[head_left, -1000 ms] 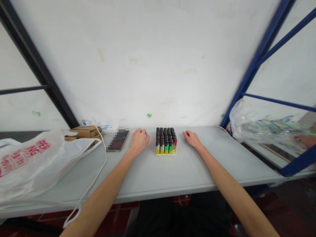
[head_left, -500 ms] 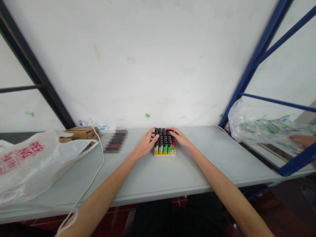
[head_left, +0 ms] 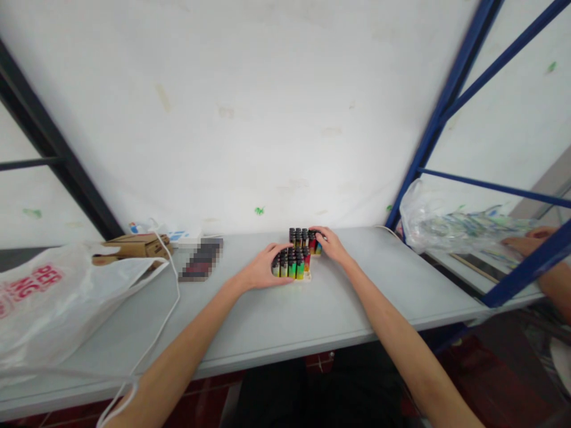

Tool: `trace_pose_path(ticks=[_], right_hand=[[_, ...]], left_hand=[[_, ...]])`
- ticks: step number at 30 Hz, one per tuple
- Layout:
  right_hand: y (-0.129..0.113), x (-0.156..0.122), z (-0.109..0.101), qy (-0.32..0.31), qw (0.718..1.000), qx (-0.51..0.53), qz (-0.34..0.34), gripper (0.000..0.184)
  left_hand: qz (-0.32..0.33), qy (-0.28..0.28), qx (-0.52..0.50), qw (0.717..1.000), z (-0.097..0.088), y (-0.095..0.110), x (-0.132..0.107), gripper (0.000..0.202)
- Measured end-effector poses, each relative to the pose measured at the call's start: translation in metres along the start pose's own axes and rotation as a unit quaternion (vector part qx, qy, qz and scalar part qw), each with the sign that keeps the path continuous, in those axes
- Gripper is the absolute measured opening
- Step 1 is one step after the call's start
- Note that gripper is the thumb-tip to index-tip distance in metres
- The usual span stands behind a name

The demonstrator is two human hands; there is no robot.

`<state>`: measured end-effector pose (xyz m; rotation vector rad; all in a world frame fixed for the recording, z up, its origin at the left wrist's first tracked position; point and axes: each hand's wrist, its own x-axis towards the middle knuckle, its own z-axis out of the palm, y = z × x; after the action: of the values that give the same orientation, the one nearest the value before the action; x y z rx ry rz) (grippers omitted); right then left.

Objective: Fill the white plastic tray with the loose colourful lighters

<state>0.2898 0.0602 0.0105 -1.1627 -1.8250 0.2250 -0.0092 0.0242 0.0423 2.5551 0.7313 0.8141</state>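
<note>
Upright cigarette lighters with black tops stand on the grey table in two groups. The front group of lighters point(head_left: 292, 268), green, yellow and red, sits in a small white tray point(head_left: 306, 278). My left hand point(head_left: 263, 267) is curved around its left side, thumb at the near side and fingers at the far side. Just behind it stands the back group of lighters point(head_left: 298, 236), partly hidden by the front one. My right hand point(head_left: 331, 245) is closed on its right end, beside a red and a blue lighter.
On the left lie a white plastic bag point(head_left: 66, 297), a cardboard box point(head_left: 134, 246), a white cable point(head_left: 173, 300) and a pixelated dark item point(head_left: 201, 260). Blue shelf posts point(head_left: 439, 128) and a clear plastic bag point(head_left: 437, 229) are at right. Another person's hand point(head_left: 526, 244) shows beyond.
The single block of lighters has come apart into a front and a back group. My left hand has moved nearer around the front group; my right hand stays at the back one.
</note>
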Motion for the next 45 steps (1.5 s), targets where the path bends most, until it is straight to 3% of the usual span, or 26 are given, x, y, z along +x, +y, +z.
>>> trace_pose_path(ticks=[5, 15, 19, 24, 29, 33, 35, 37, 41, 45], right_hand=[[0.004, -0.011, -0.015, 0.004, 0.999, -0.049, -0.003, 0.037], [-0.009, -0.018, -0.017, 0.009, 0.997, -0.07, -0.024, 0.035], [-0.016, -0.021, -0.013, 0.031, 0.996, -0.081, -0.017, 0.033], [-0.036, -0.03, 0.0, 0.041, 0.995, -0.078, -0.048, 0.032], [-0.056, -0.034, 0.02, 0.05, 0.994, -0.072, -0.067, 0.032], [-0.063, -0.035, 0.031, 0.071, 0.994, -0.054, -0.069, 0.03], [-0.064, -0.035, 0.033, 0.079, 0.993, -0.05, -0.07, 0.029], [-0.065, -0.034, 0.033, 0.088, 0.992, -0.049, -0.075, 0.028], [-0.068, -0.032, 0.033, 0.125, 0.989, -0.039, -0.075, 0.025], [-0.073, -0.03, 0.033, 0.156, 0.986, 0.001, -0.06, 0.023]], left_hand=[[-0.047, -0.032, -0.017, 0.998, -0.009, -0.006, 0.004, 0.075], [-0.115, -0.015, 0.013, 0.993, -0.045, -0.039, -0.008, 0.075], [-0.156, 0.05, 0.052, 0.985, -0.037, -0.056, -0.006, 0.077], [-0.169, 0.126, 0.037, 0.977, -0.006, -0.065, 0.009, 0.079], [-0.198, 0.196, 0.036, 0.96, 0.011, -0.055, 0.017, 0.079], [-0.133, 0.285, 0.039, 0.949, 0.001, -0.031, 0.011, 0.051], [-0.076, 0.257, 0.02, 0.963, -0.004, -0.017, 0.006, 0.045], [-0.026, 0.16, -0.004, 0.987, -0.003, -0.004, 0.002, 0.04], [0.01, 0.045, 0.006, 0.999, 0.014, 0.008, 0.002, 0.065], [0.004, 0.031, -0.002, 1.0, 0.027, 0.002, 0.005, 0.079]])
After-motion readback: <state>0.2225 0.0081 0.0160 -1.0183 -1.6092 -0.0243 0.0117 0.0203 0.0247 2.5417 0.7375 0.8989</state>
